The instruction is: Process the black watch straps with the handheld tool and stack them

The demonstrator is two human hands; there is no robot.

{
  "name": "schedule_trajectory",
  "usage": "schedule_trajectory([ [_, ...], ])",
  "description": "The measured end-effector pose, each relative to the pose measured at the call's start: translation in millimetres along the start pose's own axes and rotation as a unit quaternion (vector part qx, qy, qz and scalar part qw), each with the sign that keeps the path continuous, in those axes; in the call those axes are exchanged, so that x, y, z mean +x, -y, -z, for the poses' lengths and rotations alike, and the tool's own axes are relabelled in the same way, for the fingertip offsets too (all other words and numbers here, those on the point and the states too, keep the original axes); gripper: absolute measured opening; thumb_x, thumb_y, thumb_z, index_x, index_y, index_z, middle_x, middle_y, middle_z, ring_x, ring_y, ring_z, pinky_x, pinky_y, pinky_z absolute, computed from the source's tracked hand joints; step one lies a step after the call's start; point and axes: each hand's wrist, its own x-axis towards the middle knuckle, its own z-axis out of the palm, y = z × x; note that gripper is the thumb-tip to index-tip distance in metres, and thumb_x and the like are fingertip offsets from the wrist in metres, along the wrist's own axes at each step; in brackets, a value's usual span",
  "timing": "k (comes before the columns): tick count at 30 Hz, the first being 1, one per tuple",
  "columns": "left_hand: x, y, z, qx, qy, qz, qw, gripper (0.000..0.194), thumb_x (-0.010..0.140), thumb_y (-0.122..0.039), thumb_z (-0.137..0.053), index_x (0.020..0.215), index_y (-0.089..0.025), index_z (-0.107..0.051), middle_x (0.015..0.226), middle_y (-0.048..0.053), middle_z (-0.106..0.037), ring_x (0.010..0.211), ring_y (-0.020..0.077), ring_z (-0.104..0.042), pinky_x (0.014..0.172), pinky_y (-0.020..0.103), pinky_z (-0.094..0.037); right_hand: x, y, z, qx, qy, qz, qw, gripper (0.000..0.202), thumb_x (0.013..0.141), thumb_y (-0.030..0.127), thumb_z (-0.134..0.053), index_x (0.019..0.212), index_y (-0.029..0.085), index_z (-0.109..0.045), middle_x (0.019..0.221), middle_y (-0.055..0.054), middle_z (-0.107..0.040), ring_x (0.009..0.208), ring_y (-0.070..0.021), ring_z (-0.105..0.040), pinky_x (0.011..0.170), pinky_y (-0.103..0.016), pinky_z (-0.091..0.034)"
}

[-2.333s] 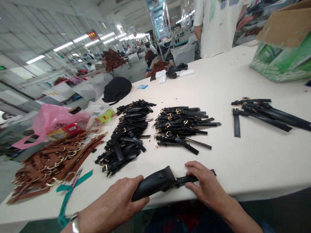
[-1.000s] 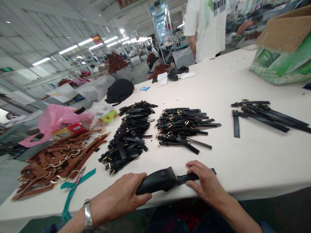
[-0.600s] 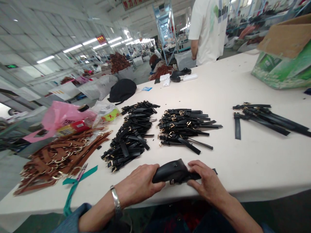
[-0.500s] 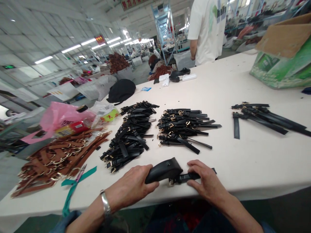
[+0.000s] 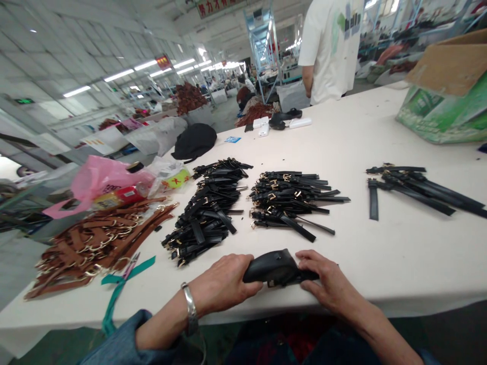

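Note:
A black strap (image 5: 271, 267) with a small metal buckle is stretched between my two hands, close to the table's front edge. Its wide end arches up out of my left hand (image 5: 224, 284), where thumb and fingers are closed around it. At the other end, the fingers of my right hand (image 5: 330, 281) pinch the narrower part of the same strap; the buckle beneath the arch is partly hidden. Just beyond my hands lie a left pile of black buckle straps (image 5: 207, 210) and a middle pile of black buckle straps (image 5: 291, 195).
A smaller bunch of black straps (image 5: 418, 185) lies at the right. On the left are brown straps with rings (image 5: 95, 238), scissors (image 5: 131, 266) with teal ribbon and a pink bag (image 5: 101, 177). A box (image 5: 437, 109) and a black cap (image 5: 196, 139) sit farther back; a person (image 5: 329, 53) stands beyond.
My left hand has moved right, bringing the strap's wide end over the buckle and closer to my right hand. The view has shifted slightly.

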Motion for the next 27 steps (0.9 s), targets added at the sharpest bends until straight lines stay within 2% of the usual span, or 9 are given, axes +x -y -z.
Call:
schedule_trajectory([
  [4, -13.3, 8.5, 3.1, 0.006, -0.005, 0.015, 1.000, 0.033, 0.076, -0.048, -0.048, 0.094, -0.023, -0.058, 0.088, 0.004, -0.063, 0.082, 0.0219, -0.058, 0.069, 0.028, -0.042, -0.3, -1.0, -1.3, -0.004, -0.006, 0.000, 1.000, 0.025, 0.066, 0.008, -0.058, 0.087, 0.019, -0.063, 0.120, -0.008, -0.053, 0.109, -0.0223, -0.052, 0.094, -0.036, -0.040],
  [9, -32.8, 22.9, 3.3, 0.008, 0.021, 0.051, 0.998, 0.032, 0.075, -0.050, -0.050, 0.094, -0.025, -0.059, 0.087, 0.003, -0.063, 0.083, 0.0220, -0.058, 0.071, 0.029, -0.042, -1.7, -3.6, -4.0, -0.014, -0.021, 0.012, 1.000, 0.025, 0.067, 0.008, -0.057, 0.090, 0.019, -0.063, 0.125, -0.010, -0.049, 0.114, -0.0232, -0.049, 0.096, -0.037, -0.038],
  [15, -30.9, 28.6, -7.6, -0.031, 0.025, 0.058, 0.998, 0.036, 0.075, -0.052, -0.049, 0.095, -0.024, -0.059, 0.087, 0.003, -0.062, 0.081, 0.0214, -0.057, 0.071, 0.029, -0.042, -2.4, -4.6, -5.2, -0.030, -0.014, 0.007, 0.999, 0.022, 0.069, 0.012, -0.059, 0.090, 0.019, -0.062, 0.126, -0.010, -0.048, 0.112, -0.0227, -0.049, 0.096, -0.037, -0.038],
  [18, -29.5, 30.3, -11.9, -0.045, 0.013, 0.056, 0.997, 0.039, 0.075, -0.052, -0.049, 0.100, -0.024, -0.058, 0.092, 0.004, -0.062, 0.085, 0.0224, -0.057, 0.075, 0.031, -0.042, 0.6, 0.8, -5.4, -0.035, -0.005, 0.010, 0.999, 0.019, 0.069, 0.012, -0.060, 0.087, 0.019, -0.062, 0.121, -0.008, -0.050, 0.110, -0.0219, -0.049, 0.094, -0.036, -0.038],
  [22, -30.4, 32.4, -16.4, -0.062, 0.002, 0.053, 0.997, 0.040, 0.075, -0.053, -0.048, 0.102, -0.025, -0.058, 0.094, 0.004, -0.062, 0.088, 0.0231, -0.056, 0.077, 0.031, -0.041, 6.2, 11.3, -6.5, -0.049, 0.016, 0.029, 0.998, 0.022, 0.070, 0.010, -0.060, 0.089, 0.020, -0.061, 0.103, -0.005, -0.056, 0.098, -0.0194, -0.051, 0.088, -0.032, -0.040],
  [27, -33.8, 33.7, -21.4, -0.077, -0.001, 0.053, 0.996, 0.039, 0.075, -0.051, -0.048, 0.101, -0.024, -0.058, 0.094, 0.005, -0.062, 0.089, 0.0237, -0.056, 0.076, 0.031, -0.042, 8.3, 18.5, -5.9, -0.078, 0.041, 0.016, 0.996, 0.017, 0.072, 0.010, -0.059, 0.085, 0.020, -0.058, 0.090, -0.003, -0.055, 0.087, -0.0178, -0.050, 0.079, -0.030, -0.040],
])
